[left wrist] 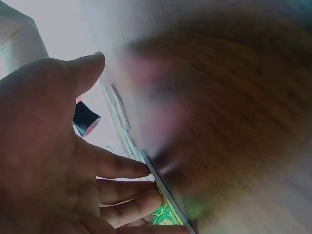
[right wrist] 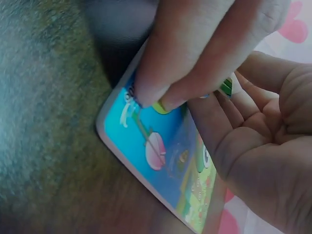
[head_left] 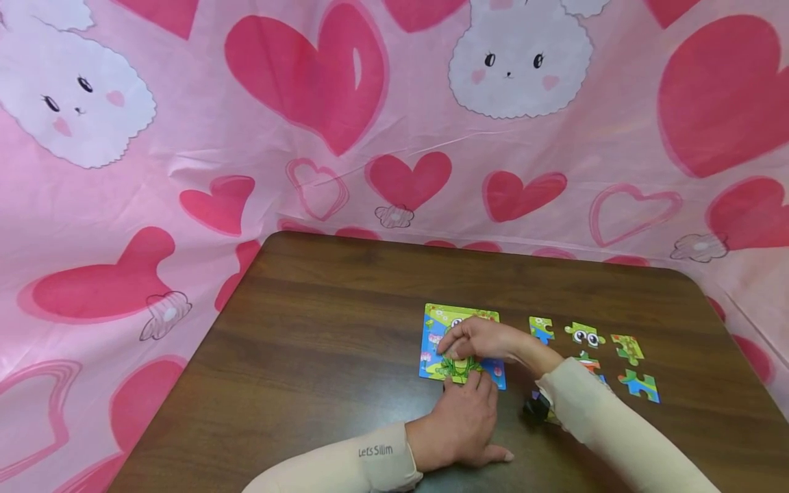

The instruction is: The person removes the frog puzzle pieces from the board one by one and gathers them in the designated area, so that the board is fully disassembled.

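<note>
A square frog puzzle point(head_left: 429, 322) lies on the table, with green and blue areas and pink flowers. My right hand point(head_left: 487, 337) is over its middle, fingers bent down onto the frog; in the right wrist view its palm point(right wrist: 263, 141) shows, but what its fingertips touch is hidden. Along the puzzle's near edge, my left hand point(head_left: 459, 421) touches with its fingertips, thumb spread away. The left wrist view shows these extended fingers point(left wrist: 124, 165) against the board's thin edge point(left wrist: 165, 187). Left fingers point(right wrist: 168, 63) also appear large in the right wrist view.
Several loose puzzle pieces lie right of the board, among them an eye piece point(head_left: 584, 335), a blue-and-green piece point(head_left: 641, 385) and a corner-like piece point(head_left: 627, 348). The right sleeve point(head_left: 592, 404) partly covers others. Behind the brown table point(head_left: 308, 329) hangs a pink heart-patterned cloth point(head_left: 259, 137).
</note>
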The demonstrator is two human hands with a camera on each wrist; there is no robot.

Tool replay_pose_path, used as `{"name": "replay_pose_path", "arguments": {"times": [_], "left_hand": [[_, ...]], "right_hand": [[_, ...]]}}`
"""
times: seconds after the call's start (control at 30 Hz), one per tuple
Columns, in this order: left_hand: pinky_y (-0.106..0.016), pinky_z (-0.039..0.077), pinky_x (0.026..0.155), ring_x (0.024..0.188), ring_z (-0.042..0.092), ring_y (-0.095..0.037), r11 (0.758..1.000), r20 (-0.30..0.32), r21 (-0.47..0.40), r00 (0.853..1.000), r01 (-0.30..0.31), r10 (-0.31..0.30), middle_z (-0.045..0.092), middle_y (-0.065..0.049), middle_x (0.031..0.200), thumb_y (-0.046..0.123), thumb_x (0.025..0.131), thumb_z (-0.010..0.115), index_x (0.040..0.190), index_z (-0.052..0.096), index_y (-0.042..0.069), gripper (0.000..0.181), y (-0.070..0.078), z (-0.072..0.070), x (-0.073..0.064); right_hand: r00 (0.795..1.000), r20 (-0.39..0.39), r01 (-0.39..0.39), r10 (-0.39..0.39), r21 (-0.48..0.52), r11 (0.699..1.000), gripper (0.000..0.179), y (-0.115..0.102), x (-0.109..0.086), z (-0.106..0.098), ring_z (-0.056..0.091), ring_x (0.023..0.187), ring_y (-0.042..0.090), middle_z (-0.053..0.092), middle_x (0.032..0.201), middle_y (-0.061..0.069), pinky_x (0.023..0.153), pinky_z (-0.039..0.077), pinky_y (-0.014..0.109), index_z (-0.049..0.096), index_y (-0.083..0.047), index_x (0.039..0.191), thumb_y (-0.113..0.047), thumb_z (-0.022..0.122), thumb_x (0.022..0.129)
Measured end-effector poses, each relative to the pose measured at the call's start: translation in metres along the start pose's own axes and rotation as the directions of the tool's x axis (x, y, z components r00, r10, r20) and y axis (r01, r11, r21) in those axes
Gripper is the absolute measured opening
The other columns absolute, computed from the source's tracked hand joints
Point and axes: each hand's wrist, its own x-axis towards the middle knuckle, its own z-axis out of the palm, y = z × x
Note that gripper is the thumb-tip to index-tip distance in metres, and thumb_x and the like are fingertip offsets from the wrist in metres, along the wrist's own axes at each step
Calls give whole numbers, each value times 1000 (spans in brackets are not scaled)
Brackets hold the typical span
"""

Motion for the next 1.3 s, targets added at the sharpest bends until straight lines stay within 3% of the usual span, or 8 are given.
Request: {"name": "replay_pose_path", "arguments": {"times": [0.23,0.4,0.57,0.9,1.0,1.17,1.23,1.3], "left_hand": [[-45,56,89,125,46,-17,1000,13,-2,1000,3,-3,50,-1,144,88,84,41,146,49,13,98,0,-1,0],[-43,56,88,123,46,-17,1000,17,-1,1000,4,-3,50,-1,142,89,83,41,145,49,14,98,1,-1,1],[-42,57,87,126,45,-17,1000,50,-9,999,-1,2,49,-1,144,89,84,39,147,48,14,99,0,-2,4],[-44,57,89,124,48,-16,997,89,-74,996,19,-12,51,-1,139,86,86,41,145,50,15,94,-7,-8,8],[-43,57,87,123,48,-16,997,73,-70,997,29,-24,52,-1,138,86,85,43,144,51,14,93,-6,-8,8],[-44,58,86,124,48,-16,997,75,-64,997,35,-30,51,-1,139,86,85,44,144,51,13,94,-2,-5,8],[-43,58,85,123,48,-16,998,75,-54,997,32,-28,51,-1,138,86,85,43,144,51,13,94,0,-5,7],[-43,58,85,122,48,-16,999,70,-40,997,31,-28,52,0,137,87,85,43,143,52,13,94,1,-5,8]], "right_hand": [[997,-60,-48,55,112,993,24,3,2,-2,61,73,14,73,110,10,66,52,26,70,2,119,-8,59,100],[995,-71,-58,71,171,984,29,6,-2,-8,59,80,15,69,118,11,68,52,28,68,0,125,-12,59,101],[993,-94,-48,67,199,979,35,13,-16,-21,61,104,17,65,135,16,81,54,35,64,0,132,-17,60,101],[994,-101,-18,34,151,988,45,25,-71,-53,62,117,15,60,138,22,94,52,27,53,4,141,-13,61,100],[997,-82,20,-9,134,991,44,32,-90,-55,63,96,11,61,132,24,81,53,24,51,7,140,-9,59,100],[997,-25,76,-73,146,986,43,46,-116,-54,63,91,9,64,128,23,76,52,24,48,11,141,-4,54,101],[997,-5,83,-83,164,983,43,50,-126,-55,64,110,8,64,131,20,88,52,24,46,10,142,-3,53,102],[995,11,93,-97,179,979,43,53,-134,-56,63,115,9,64,133,17,89,52,24,44,11,142,-2,51,102]]}}
